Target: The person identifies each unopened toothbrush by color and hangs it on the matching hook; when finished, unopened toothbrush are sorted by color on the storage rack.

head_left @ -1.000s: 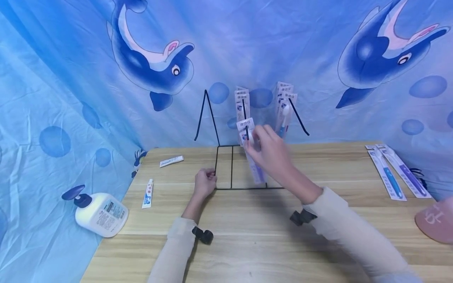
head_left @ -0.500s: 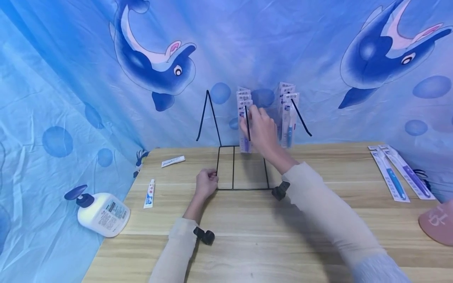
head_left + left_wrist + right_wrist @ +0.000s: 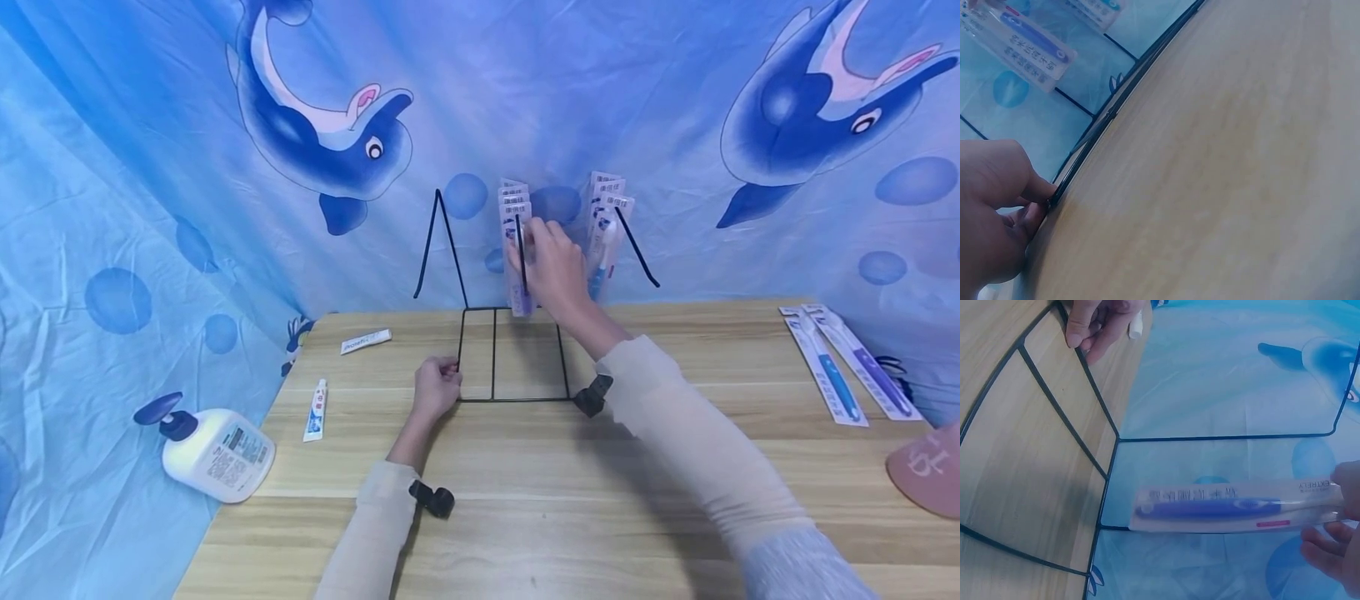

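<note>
A black wire display rack [image 3: 492,398] stands at the table's far side, its flat base on the wood. My left hand [image 3: 442,382] pinches the base's front left corner; the left wrist view shows the fingers [image 3: 1035,190] curled on the wire [image 3: 1116,106]. My right hand [image 3: 534,246] is raised at the middle hook and holds a toothbrush pack [image 3: 517,287] hanging with several others [image 3: 513,196]. In the right wrist view the pack [image 3: 1229,509] lies across the frame, its end held by my fingers [image 3: 1335,547]. More packs [image 3: 609,221] hang on the right hook.
Two toothpaste tubes [image 3: 364,341] [image 3: 315,410] and a white pump bottle [image 3: 216,452] sit at the left. Two toothbrush packs [image 3: 823,371] [image 3: 864,365] lie on the table's right side, beside a pink cap [image 3: 928,468]. A dolphin curtain [image 3: 322,125] hangs behind.
My right hand has lifted the toothbrush pack from above the rack's base up to the middle hook. The left hand has stayed on the base corner.
</note>
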The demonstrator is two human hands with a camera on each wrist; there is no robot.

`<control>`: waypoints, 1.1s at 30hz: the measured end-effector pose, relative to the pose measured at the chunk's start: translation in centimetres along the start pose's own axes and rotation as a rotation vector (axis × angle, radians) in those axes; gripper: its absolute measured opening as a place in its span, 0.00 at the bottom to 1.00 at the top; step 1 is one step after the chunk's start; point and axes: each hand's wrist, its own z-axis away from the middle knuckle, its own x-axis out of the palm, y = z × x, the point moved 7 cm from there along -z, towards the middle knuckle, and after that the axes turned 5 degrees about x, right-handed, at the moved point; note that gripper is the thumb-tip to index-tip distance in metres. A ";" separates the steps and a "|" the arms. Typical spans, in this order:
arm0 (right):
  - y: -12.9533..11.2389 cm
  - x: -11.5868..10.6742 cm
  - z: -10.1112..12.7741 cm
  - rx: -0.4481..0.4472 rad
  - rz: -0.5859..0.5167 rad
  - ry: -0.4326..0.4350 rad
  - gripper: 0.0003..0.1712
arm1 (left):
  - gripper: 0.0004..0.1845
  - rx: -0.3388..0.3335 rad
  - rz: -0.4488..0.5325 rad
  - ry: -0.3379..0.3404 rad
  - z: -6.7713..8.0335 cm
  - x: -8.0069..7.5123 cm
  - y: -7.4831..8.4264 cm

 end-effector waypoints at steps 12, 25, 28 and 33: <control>4.5 -3.6 3.2 0.127 -0.028 -0.164 0.23 | 0.17 -0.011 0.006 -0.010 0.0 0.5 0.4; 23.8 -13.2 7.0 0.466 0.217 -0.117 0.17 | 0.18 -0.001 -0.016 -0.001 0.3 -0.3 -0.1; 29.5 -15.2 8.0 0.564 0.278 -0.130 0.21 | 0.18 -0.006 0.002 -0.011 0.3 0.0 0.0; 37.0 -16.2 11.1 0.741 0.256 -0.176 0.32 | 0.17 -0.011 0.011 -0.020 0.2 0.3 0.0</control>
